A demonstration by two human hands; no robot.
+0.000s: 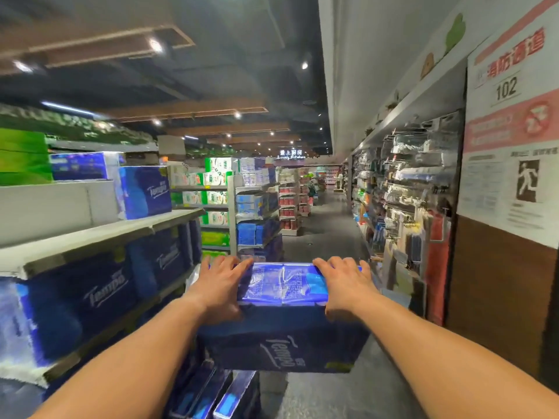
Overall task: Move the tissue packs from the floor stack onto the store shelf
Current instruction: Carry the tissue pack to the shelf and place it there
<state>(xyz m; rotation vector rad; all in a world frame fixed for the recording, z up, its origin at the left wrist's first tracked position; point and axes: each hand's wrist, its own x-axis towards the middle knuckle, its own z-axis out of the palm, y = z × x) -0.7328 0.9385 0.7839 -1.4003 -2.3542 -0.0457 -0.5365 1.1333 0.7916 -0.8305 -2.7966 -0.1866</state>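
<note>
I am holding one tissue pack (284, 316) in the air over the aisle, my left hand (222, 285) and right hand (344, 285) gripping its top corners. More packs (211, 394) are waiting below it on the floor. One pack (145, 192) is sitting at the shelf's (99, 231) right end, so I judge the task partly done. The aisle ahead looks clear.
</note>
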